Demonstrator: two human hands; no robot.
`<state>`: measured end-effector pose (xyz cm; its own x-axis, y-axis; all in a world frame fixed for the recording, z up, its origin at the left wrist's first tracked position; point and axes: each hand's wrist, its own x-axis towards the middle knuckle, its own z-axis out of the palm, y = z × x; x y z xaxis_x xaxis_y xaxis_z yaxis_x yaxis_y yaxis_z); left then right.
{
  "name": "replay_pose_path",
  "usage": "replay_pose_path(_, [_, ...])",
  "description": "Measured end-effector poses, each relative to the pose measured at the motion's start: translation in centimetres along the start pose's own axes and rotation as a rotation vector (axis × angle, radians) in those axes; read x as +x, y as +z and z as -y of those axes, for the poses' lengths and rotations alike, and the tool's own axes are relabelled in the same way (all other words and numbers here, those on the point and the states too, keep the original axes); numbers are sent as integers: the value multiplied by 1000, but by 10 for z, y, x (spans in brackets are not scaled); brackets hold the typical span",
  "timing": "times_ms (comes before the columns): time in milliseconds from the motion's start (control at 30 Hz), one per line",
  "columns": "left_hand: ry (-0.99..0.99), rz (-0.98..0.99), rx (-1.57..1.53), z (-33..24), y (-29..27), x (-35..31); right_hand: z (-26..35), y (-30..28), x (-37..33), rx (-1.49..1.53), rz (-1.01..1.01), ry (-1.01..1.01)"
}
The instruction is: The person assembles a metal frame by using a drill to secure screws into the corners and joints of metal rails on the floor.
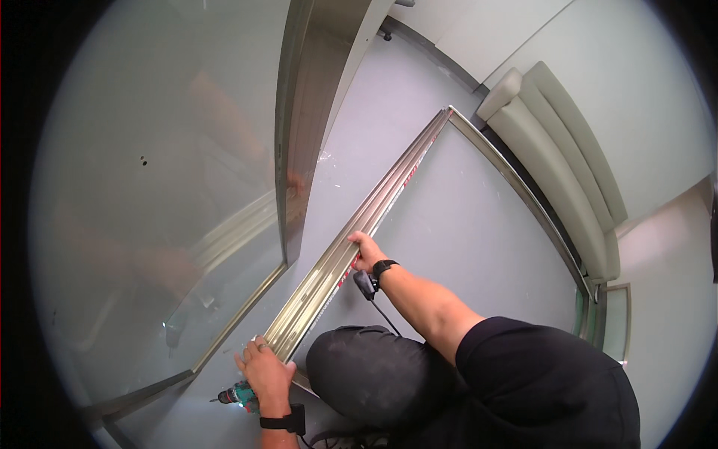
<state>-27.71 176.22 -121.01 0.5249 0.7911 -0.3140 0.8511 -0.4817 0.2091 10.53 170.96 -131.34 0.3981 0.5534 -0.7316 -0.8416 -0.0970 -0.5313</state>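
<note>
A long, grooved metal profile (329, 277) runs diagonally from near my left knee to a far corner, with red and white printed film along its right side. My right hand (366, 252) is closed around its right edge near the middle, thumb on top. At the near end, my left hand (265, 372) grips the profile's end with curled fingers, partly hidden by the back of the hand. Beside and partly behind that hand sits a green cordless drill (241, 394), bit pointing left, with its light lit. Both wrists wear black bands.
A second metal bar (516, 176) meets the profile's far end at a corner. To the left stands a large glass panel (149, 224) with a metal frame (295, 127). A beige sofa (561, 142) lines the right wall. A small dark device (364, 284) with a cable hangs below my right wrist.
</note>
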Motion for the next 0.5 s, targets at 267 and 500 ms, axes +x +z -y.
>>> replay_pose_path(267, [6,461,-369,22,-40,27,0,35,-2,-384,-389,25])
replay_pose_path(500, [102,-132,-149,10,-29,7,7,39,-17,32,-136,-137])
